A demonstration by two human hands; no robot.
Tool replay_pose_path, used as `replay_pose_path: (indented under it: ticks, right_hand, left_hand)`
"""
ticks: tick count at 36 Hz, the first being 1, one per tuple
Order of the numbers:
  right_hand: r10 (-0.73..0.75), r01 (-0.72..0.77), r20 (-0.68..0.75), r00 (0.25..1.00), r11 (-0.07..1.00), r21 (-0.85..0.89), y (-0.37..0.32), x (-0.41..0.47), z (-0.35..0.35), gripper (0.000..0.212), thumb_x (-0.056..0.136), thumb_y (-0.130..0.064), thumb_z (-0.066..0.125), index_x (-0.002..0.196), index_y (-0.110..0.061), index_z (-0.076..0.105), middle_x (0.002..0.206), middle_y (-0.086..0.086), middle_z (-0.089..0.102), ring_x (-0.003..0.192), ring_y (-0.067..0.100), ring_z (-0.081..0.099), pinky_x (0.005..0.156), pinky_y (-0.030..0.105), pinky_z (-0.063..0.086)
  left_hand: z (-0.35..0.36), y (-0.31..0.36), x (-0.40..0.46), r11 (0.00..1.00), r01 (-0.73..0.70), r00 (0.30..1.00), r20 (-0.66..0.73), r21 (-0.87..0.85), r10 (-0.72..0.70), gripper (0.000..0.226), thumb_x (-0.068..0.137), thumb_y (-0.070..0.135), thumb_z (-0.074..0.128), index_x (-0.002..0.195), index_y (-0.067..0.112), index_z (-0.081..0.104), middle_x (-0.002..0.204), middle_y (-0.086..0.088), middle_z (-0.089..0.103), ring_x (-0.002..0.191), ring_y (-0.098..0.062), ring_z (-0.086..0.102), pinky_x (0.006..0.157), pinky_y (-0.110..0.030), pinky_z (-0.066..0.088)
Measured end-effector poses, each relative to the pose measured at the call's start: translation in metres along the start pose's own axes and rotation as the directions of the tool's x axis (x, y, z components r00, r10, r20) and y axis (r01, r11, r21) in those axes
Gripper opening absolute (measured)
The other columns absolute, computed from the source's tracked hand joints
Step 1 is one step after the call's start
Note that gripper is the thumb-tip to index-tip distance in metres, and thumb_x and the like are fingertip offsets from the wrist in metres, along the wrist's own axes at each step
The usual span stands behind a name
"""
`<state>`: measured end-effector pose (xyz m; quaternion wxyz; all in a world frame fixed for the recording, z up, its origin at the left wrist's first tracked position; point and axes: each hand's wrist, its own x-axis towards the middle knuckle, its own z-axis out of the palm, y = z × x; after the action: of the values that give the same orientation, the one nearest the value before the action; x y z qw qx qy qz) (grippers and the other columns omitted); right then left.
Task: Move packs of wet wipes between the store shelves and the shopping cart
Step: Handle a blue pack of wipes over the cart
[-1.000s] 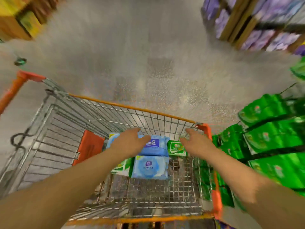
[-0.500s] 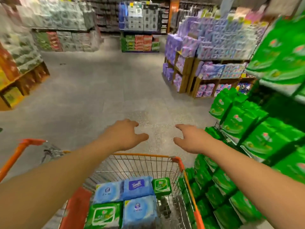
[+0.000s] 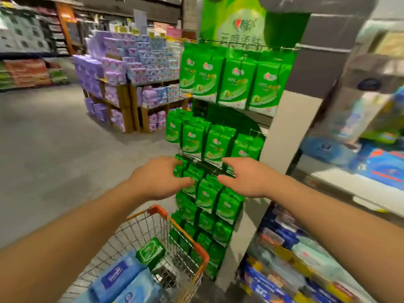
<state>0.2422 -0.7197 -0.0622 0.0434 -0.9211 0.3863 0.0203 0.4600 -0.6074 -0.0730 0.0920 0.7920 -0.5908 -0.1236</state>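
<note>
Green packs (image 3: 207, 194) hang on the rack (image 3: 282, 136) beside the cart (image 3: 197, 250). Left hand (image 3: 159, 178) and right hand (image 3: 247, 177) reach toward them, fingers spread, holding nothing. Blue packs (image 3: 122, 278) lie in the cart.

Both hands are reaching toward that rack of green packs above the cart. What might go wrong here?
The green packs hang crowded and overlapping, so pulling one may drag its neighbours off the rack. Both the left hand and the right hand are open and hold nothing yet, so a hasty grab could slip. The shopping cart stands close under the rack, and a falling pack might land outside it.
</note>
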Motion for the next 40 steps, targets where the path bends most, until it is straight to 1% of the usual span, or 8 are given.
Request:
replay_pose_path:
  ticks: [3, 5, 8, 15, 20, 26, 32, 40]
  right_hand:
    - [0.118, -0.118, -0.010, 0.993, 0.993, 0.014, 0.036, -0.048, -0.012, 0.076, 0.099, -0.062, 0.042, 0.158, -0.016, 0.030, 0.160, 0.008, 0.039, 0.143, 0.027, 0.042, 0.116, 0.039, 0.037]
    - [0.206, -0.205, -0.025, 0.978, 0.978, 0.032, 0.057, -0.082, -0.019, 0.073, 0.100, -0.062, 0.042, 0.156, -0.015, 0.034, 0.154, 0.009, 0.047, 0.139, 0.027, 0.047, 0.113, 0.037, 0.040]
    - [0.340, -0.339, -0.069, 0.938, 0.940, 0.027, 0.090, -0.138, -0.028, 0.070, 0.101, -0.060, 0.042, 0.154, -0.016, 0.036, 0.147, 0.008, 0.055, 0.133, 0.028, 0.052, 0.104, 0.035, 0.044]
    - [0.564, -0.559, -0.103, 0.819, 0.826, 0.071, 0.160, -0.271, -0.029, 0.070, 0.100, -0.061, 0.043, 0.155, -0.018, 0.036, 0.156, 0.007, 0.045, 0.141, 0.026, 0.045, 0.113, 0.036, 0.038]
    - [0.687, -0.679, -0.107, 0.719, 0.727, 0.107, 0.206, -0.367, -0.024, 0.074, 0.099, -0.063, 0.042, 0.157, -0.017, 0.032, 0.159, 0.008, 0.041, 0.142, 0.026, 0.043, 0.112, 0.036, 0.037]
    - [0.794, -0.778, -0.115, 0.597, 0.608, 0.157, 0.259, -0.473, -0.012, 0.074, 0.099, -0.061, 0.045, 0.157, -0.016, 0.033, 0.158, 0.008, 0.042, 0.142, 0.026, 0.043, 0.114, 0.039, 0.038]
    - [0.860, -0.843, -0.089, 0.502, 0.509, 0.172, 0.296, -0.562, -0.006, 0.068, 0.099, -0.054, 0.050, 0.155, -0.017, 0.036, 0.156, 0.008, 0.045, 0.139, 0.027, 0.046, 0.109, 0.039, 0.043]
    - [0.931, -0.903, -0.030, 0.364, 0.361, 0.235, 0.338, -0.623, 0.009, 0.076, 0.101, -0.056, 0.047, 0.160, -0.016, 0.024, 0.154, 0.009, 0.048, 0.140, 0.025, 0.044, 0.108, 0.036, 0.040]
  left_hand:
    - [0.008, 0.051, 0.004, 0.992, -0.121, 0.993, 0.021, 0.032, 0.120, 0.105, 0.063, 0.088, 0.042, 0.151, 0.030, 0.044, 0.158, -0.005, 0.044, 0.140, -0.028, 0.046, 0.111, -0.043, 0.043]
    - [0.013, 0.085, 0.005, 0.977, -0.211, 0.977, 0.038, 0.035, 0.210, 0.109, 0.061, 0.089, 0.040, 0.152, 0.030, 0.043, 0.158, -0.004, 0.045, 0.140, -0.026, 0.047, 0.112, -0.043, 0.042]
    - [0.022, 0.140, 0.002, 0.940, -0.338, 0.939, 0.078, 0.046, 0.334, 0.099, 0.069, 0.084, 0.045, 0.152, 0.030, 0.042, 0.158, -0.003, 0.044, 0.142, -0.025, 0.045, 0.114, -0.042, 0.040]
    - [0.062, 0.269, -0.017, 0.834, -0.546, 0.834, 0.137, 0.075, 0.534, 0.084, 0.084, 0.076, 0.056, 0.153, 0.032, 0.040, 0.157, -0.003, 0.044, 0.139, -0.027, 0.047, 0.110, -0.037, 0.041]
    - [0.092, 0.365, -0.049, 0.757, -0.653, 0.737, 0.221, -0.014, 0.639, 0.098, 0.070, 0.082, 0.052, 0.151, 0.028, 0.044, 0.159, -0.002, 0.043, 0.142, -0.022, 0.044, 0.116, -0.035, 0.038]
    - [0.131, 0.469, -0.094, 0.645, -0.764, 0.620, 0.248, -0.024, 0.744, 0.104, 0.061, 0.087, 0.040, 0.149, 0.033, 0.046, 0.156, 0.002, 0.047, 0.140, -0.019, 0.045, 0.115, -0.034, 0.038]
    - [0.159, 0.553, -0.125, 0.555, -0.832, 0.530, 0.273, -0.017, 0.803, 0.072, 0.088, 0.068, 0.059, 0.148, 0.032, 0.046, 0.154, 0.001, 0.048, 0.136, -0.021, 0.048, 0.108, -0.031, 0.039]
    - [0.185, 0.639, -0.141, 0.446, -0.892, 0.407, 0.300, -0.070, 0.862, 0.082, 0.078, 0.074, 0.057, 0.149, 0.033, 0.048, 0.153, 0.000, 0.050, 0.136, -0.022, 0.049, 0.110, -0.035, 0.042]
